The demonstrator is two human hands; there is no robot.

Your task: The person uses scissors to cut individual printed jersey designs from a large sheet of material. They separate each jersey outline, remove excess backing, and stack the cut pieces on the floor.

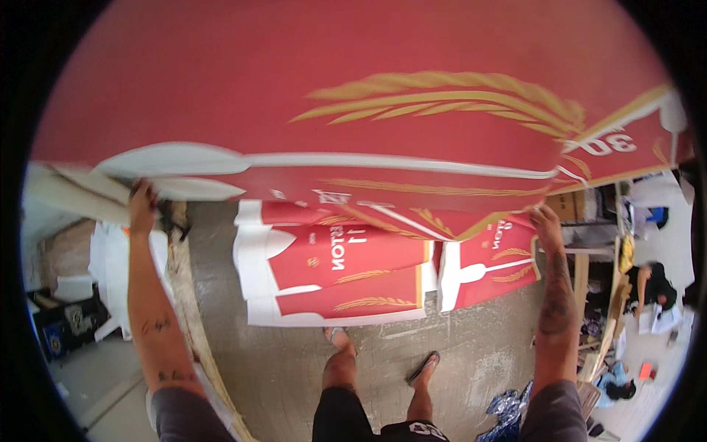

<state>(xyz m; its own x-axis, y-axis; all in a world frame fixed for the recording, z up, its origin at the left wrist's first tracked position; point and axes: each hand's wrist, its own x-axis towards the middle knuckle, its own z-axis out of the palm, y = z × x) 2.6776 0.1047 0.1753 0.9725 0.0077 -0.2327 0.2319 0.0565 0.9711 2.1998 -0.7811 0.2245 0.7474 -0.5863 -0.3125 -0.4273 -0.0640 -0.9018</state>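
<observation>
A wide red printed sheet (353, 132) with gold wheat ears and white bands spreads across the top, held up before me. Whether it is cloth or paper I cannot tell. My left hand (142, 201) grips its lower edge at the left, by a white printed shape. At the right, my right hand (545, 218) pinches the gold-trimmed edge. Below and between my arms hang or lie more red jersey panels (353, 254) with white borders and reversed lettering. A smaller red panel (491, 276) sits beside them, near my right forearm.
My sandalled feet (425, 367) stand on a grey floor (265, 375). A rough wooden edge (193, 309) runs along the left, with white material (110, 276) beyond. Shelving with a cardboard box (571, 205) stands at right. Two people (657, 287) are farther right. Shiny dark plastic (505, 411) lies low right.
</observation>
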